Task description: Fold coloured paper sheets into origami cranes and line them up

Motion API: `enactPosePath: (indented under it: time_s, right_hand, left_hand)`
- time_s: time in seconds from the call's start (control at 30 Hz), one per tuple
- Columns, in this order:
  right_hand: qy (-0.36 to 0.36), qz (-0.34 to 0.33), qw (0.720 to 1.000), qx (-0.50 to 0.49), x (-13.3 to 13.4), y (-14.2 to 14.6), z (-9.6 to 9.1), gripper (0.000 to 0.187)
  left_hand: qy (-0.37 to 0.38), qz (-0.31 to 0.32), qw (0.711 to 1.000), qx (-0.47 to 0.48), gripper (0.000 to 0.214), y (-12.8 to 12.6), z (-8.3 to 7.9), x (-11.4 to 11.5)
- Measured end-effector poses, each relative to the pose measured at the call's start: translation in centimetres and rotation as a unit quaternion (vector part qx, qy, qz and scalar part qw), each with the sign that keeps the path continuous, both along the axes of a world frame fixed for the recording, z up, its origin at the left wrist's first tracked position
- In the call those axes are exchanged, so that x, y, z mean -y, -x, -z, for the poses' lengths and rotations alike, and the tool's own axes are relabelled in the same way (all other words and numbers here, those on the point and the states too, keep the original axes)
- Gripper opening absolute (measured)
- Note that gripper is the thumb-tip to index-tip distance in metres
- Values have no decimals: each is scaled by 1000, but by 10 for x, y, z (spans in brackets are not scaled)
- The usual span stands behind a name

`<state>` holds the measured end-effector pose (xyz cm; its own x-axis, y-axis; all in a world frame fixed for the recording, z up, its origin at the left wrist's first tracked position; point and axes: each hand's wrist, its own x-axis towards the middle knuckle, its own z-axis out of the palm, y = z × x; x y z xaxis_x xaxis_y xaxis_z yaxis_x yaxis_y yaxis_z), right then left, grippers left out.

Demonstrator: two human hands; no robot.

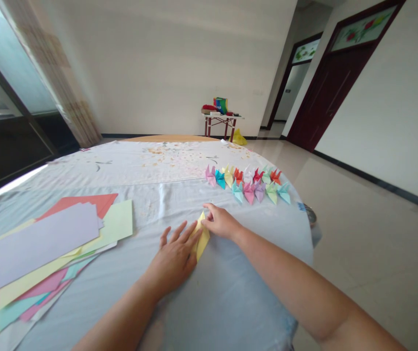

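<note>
A narrow, pointed piece of folded yellow paper (203, 240) lies on the cloth in front of me, its tip pointing away. My left hand (175, 254) rests on its left side with fingers spread, pressing it down. At the upper right edge of the paper, my right hand (220, 220) is closed, thumb and index finger pinching near the tip. Part of the paper is hidden under my left fingers. Beyond my hands, several folded paper cranes (248, 192) in many colours stand in two rows.
Loose coloured paper sheets (44, 239) are piled at the left. A pale flowered tablecloth (128, 170) covers the round table. Past its right edge is a tiled floor (370, 234). A small side table (223, 117) with items on it stands by the far wall.
</note>
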<state>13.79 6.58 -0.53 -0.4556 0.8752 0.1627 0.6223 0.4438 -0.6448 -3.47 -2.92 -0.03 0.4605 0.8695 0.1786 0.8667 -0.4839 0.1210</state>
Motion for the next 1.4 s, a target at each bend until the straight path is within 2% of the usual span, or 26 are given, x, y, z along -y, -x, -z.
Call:
enactPosePath:
  time_s: [0.13, 0.27, 0.33, 0.4, 0.47, 0.53, 0.63, 0.73, 0.9, 1.2, 1.3, 1.4]
  right_hand:
    - [-3, 39, 999, 9, 3, 3, 0, 53]
    - [-1, 61, 996, 66, 12, -4, -6, 53]
    - [-38, 63, 992, 105, 18, -8, -11, 50]
    - [-124, 64, 981, 133, 24, -11, -16, 46]
    - [-192, 24, 969, 153, 31, -13, -19, 45]
    - [-201, -62, 961, 180, 38, -14, -19, 50]
    - [-139, -161, 953, 217, 45, -12, -14, 65]
    - [-84, -186, 951, 232, 46, -12, -10, 75]
    - [-60, -186, 951, 239, 41, -15, -11, 77]
    - [-90, -142, 960, 226, 36, -25, -5, 71]
    - [-117, -129, 960, 220, 33, -26, -5, 61]
    - [-160, -80, 963, 200, 31, -27, -7, 46]
  left_hand:
    - [-42, -21, 999, 3, 55, 6, -6, -4]
    - [-56, -63, 996, 5, 44, -4, -15, 1]
    - [-63, -62, 996, 4, 40, -14, -15, 6]
    - [-80, -65, 995, 1, 40, -25, -9, 12]
    - [-96, -72, 993, -9, 50, -32, 0, 16]
    - [-108, -72, 991, -20, 57, -35, 10, 18]
    - [-127, -45, 990, -35, 64, -33, 21, 18]
    - [-128, -34, 990, -41, 72, -29, 25, 17]
    - [-104, -27, 993, -45, 71, -25, 21, 18]
    - [-69, -51, 995, -58, 71, -19, 11, 34]
    - [-70, -67, 994, -46, 63, -16, 7, 31]
    - [-80, -93, 992, -43, 48, -8, 0, 21]
